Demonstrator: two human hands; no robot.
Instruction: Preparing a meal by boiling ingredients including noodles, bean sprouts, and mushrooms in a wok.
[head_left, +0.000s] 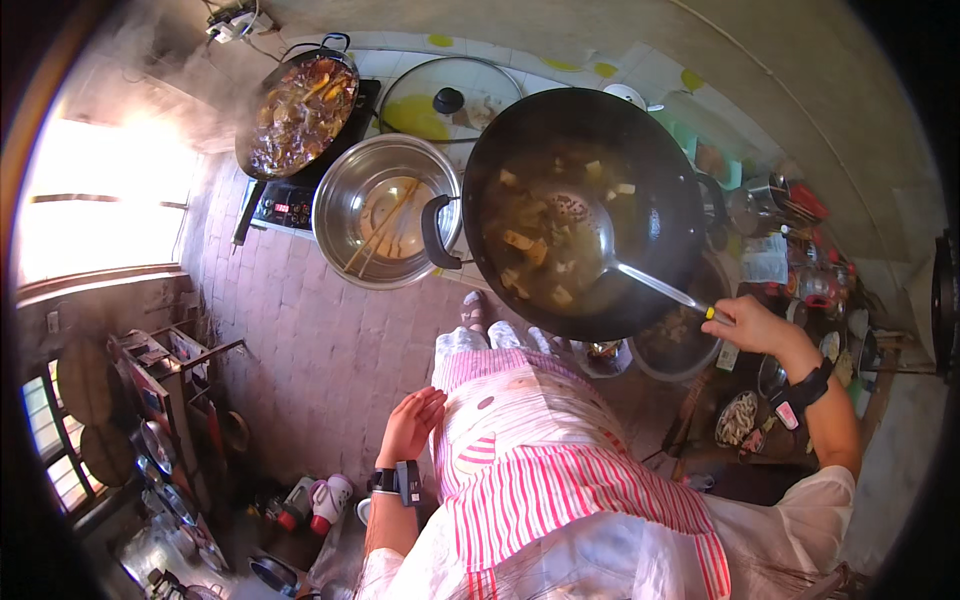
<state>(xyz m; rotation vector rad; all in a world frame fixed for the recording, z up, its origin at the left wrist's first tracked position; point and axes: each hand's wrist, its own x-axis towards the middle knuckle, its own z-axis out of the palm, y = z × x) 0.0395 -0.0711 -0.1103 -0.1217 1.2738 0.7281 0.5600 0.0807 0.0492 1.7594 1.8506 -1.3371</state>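
A metal ladle (656, 285) is held by its handle in my right hand (750, 322). Its bowl rests in the broth of a large black wok (675, 157), among pale chunks and browned pieces of food. The wok has a dark loop handle on each side. My left hand (415, 421) hangs beside my striped apron (540, 487), holding nothing, fingers loosely extended. Left of the wok stands a steel basin (334, 210) with a pair of wooden chopsticks (382, 229) and a little liquid inside.
At the far left, a steaming pan (300, 120) of brown stew sits on an induction cooker (281, 208), its handle jutting forward. Against the tiled wall leans a glass lid (420, 97). Jars (817, 285) crowd the right side. A plate of sliced food (737, 418) sits lower right.
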